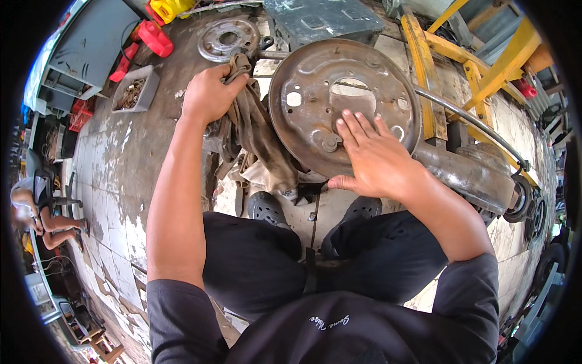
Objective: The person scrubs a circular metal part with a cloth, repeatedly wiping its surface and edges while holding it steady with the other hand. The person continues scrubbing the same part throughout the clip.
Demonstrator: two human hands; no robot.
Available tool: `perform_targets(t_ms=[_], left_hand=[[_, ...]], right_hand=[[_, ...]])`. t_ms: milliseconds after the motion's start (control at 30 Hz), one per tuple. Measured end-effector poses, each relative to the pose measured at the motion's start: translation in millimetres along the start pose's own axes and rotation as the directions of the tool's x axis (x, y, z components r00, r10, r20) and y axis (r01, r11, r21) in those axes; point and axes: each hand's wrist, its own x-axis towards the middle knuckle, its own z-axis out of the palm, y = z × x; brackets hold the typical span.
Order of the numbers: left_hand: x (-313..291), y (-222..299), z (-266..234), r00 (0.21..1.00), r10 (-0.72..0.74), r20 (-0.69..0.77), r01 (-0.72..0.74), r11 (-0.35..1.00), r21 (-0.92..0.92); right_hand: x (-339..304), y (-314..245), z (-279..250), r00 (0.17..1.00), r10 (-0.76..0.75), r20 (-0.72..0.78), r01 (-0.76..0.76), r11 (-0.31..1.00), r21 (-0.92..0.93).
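A round, rusty metal backing plate (310,124) with several holes and bolts stands in front of me, fixed to the end of a heavy metal axle housing (464,171) that runs off to the right. My right hand (373,155) lies on the plate's lower right face, fingers stretched out and thumb apart. To the plate's left, my left hand (209,92) is closed on the top of a dirty brown rag (257,124), which hangs down in folds beside the plate. Whatever lies behind the rag is mostly hidden.
A dark green metal box (324,23) and a round metal disc (213,45) lie beyond the plate. A yellow steel frame (418,79) stands at the far right. Leftward are a grey bin (145,100), a red container (156,39) and a seated person (27,203).
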Motion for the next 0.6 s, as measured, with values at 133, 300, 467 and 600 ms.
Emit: perform_targets(t_ms=[133, 300, 467, 600], left_hand=[[-3, 0, 0, 1.0, -0.018, 0.0, 0.018, 1.0, -0.017], [-1, 0, 0, 1.0, -0.012, 0.001, 0.012, 1.0, -0.018], [-2, -2, 0, 1.0, -0.021, 0.012, 0.021, 0.999, -0.028], [0, -3, 2, 1.0, -0.002, -0.009, 0.002, 1.0, -0.009]], right_hand=[[-7, 4, -3, 0.998, -0.045, 0.049, 0.047, 0.999, -0.026], [-7, 5, -3, 0.998, -0.053, 0.028, 0.053, 0.999, -0.002], [-11, 5, -9, 0.993, -0.064, 0.096, 0.068, 0.997, -0.043], [-6, 4, -1, 0.999, -0.036, 0.014, 0.036, 0.999, -0.003]])
